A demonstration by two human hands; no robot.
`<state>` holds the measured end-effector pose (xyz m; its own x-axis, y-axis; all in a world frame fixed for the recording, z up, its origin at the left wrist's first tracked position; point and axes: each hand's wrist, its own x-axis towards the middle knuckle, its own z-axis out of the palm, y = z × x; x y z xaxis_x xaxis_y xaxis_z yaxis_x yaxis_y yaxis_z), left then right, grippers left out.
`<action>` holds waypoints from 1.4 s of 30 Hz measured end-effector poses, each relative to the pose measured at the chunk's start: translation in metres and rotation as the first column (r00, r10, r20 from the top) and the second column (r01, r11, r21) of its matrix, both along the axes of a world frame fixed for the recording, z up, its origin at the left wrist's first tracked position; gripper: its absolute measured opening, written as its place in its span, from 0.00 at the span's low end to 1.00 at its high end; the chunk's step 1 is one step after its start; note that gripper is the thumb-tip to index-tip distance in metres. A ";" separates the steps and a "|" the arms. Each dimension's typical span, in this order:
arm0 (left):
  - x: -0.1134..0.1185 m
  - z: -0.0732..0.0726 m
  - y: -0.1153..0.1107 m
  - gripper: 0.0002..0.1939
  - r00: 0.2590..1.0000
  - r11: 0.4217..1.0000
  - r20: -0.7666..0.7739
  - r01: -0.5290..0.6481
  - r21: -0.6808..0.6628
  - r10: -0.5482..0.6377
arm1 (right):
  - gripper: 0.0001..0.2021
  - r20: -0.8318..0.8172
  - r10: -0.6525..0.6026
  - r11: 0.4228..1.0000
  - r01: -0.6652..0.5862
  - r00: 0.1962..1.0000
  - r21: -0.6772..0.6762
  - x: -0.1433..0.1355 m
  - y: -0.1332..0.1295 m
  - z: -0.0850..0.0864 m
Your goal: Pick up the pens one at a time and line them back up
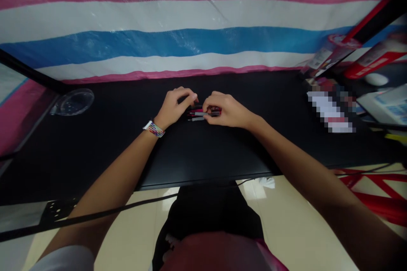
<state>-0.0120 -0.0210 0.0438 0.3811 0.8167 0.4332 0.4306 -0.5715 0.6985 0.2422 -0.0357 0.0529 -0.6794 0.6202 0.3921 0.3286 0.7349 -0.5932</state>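
Several pens [199, 114] lie side by side at the middle of the black table [197, 152], with grey, red and dark barrels. Their right ends run in under my right hand [227, 109], whose thumb and fingers are bent closed around them. At their left ends is my left hand [176, 103], with its fingers curled and the thumb bent toward the fingertips. Whatever the left fingertips hold, if anything, is hidden. A colourful woven band [155, 128] circles the left wrist.
A clear plastic lid or dish [76, 102] lies at the table's left. On the right stand a clear container [327, 57] with a red rim, a red-and-white package [375, 59] and a white box [386, 103]. Striped sheeting [178, 44] hangs behind the table.
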 end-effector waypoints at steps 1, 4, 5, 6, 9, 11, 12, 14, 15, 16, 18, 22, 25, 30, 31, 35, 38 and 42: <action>0.002 0.000 -0.001 0.21 1.000 1.000 -0.006 0.007 0.000 -0.007 | 0.01 -0.022 -0.015 1.000 0.015 1.000 -0.003 0.002 0.004 -0.002; 0.006 0.000 -0.003 0.17 1.000 1.000 0.014 0.011 -0.008 -0.011 | 0.07 -0.065 -0.095 0.995 0.094 0.993 -0.019 0.006 0.012 -0.009; 0.006 -0.001 -0.003 0.15 1.000 1.000 0.028 0.007 -0.016 -0.006 | 0.09 -0.080 -0.129 0.991 0.127 0.988 -0.032 0.007 0.014 -0.011; 0.007 -0.002 -0.002 0.14 0.999 1.000 0.044 -0.001 -0.026 0.003 | 0.11 -0.102 -0.165 0.985 0.160 0.981 -0.058 0.008 0.016 -0.013; 0.006 -0.007 0.003 0.12 0.992 0.997 0.112 -0.060 -0.052 0.065 | 0.16 -0.197 -0.258 0.952 0.214 0.946 -0.219 0.012 0.024 -0.015; 0.003 -0.011 0.009 0.11 0.976 0.991 0.175 -0.117 -0.060 0.125 | 0.17 -0.282 -0.322 0.913 0.217 0.904 -0.346 0.017 0.030 -0.017; 0.001 -0.013 0.012 0.11 0.965 0.987 0.209 -0.148 -0.060 0.158 | 0.16 -0.325 -0.355 0.893 0.214 0.877 -0.397 0.020 0.034 -0.018; -0.003 -0.017 0.018 0.10 0.946 0.981 0.258 -0.187 -0.058 0.195 | 0.14 -0.383 -0.416 0.841 0.190 0.825 -0.507 0.026 0.041 -0.021; -0.005 -0.019 0.020 0.10 0.939 0.978 0.274 -0.201 -0.054 0.208 | 0.12 -0.397 -0.446 0.812 0.176 0.802 -0.556 0.028 0.044 -0.022; -0.006 -0.020 0.021 0.10 0.933 0.976 0.287 -0.210 -0.052 0.216 | 0.12 -0.410 -0.470 0.786 0.159 0.782 -0.598 0.029 0.046 -0.024; -0.007 -0.023 0.024 0.09 0.924 0.975 0.312 -0.217 -0.048 0.221 | 0.13 -0.431 -0.501 0.748 0.125 0.750 -0.652 0.029 0.048 -0.026; -0.007 -0.026 0.026 0.08 0.912 0.975 0.346 -0.219 -0.043 0.220 | 0.15 -0.441 -0.525 0.707 0.086 0.728 -0.702 0.027 0.045 -0.024; -0.007 -0.028 0.027 0.07 0.907 0.974 0.358 -0.226 -0.032 0.222 | 0.15 -0.439 -0.534 0.681 0.060 0.723 -0.730 0.026 0.043 -0.023; -0.007 -0.028 0.027 0.07 0.916 0.975 0.340 -0.219 -0.026 0.215 | 0.16 -0.447 -0.542 0.639 0.004 0.712 -0.769 0.029 0.045 -0.025; -0.007 -0.027 0.027 0.07 0.920 0.975 0.328 -0.221 -0.024 0.216 | 0.16 -0.443 -0.546 0.631 0.001 0.711 -0.776 0.029 0.045 -0.026; -0.009 -0.025 0.024 0.10 0.948 0.983 0.265 -0.182 -0.010 0.179 | 0.16 -0.432 -0.557 0.616 0.004 0.710 -0.788 0.028 0.046 -0.028; -0.009 -0.025 0.021 0.10 0.969 0.987 0.194 -0.158 0.015 0.152 | 0.16 -0.429 -0.568 0.629 0.034 0.703 -0.777 0.027 0.047 -0.030; -0.009 -0.027 0.020 0.08 0.975 0.984 0.143 -0.174 0.034 0.167 | 0.16 -0.455 -0.575 0.674 0.080 0.680 -0.734 0.025 0.049 -0.034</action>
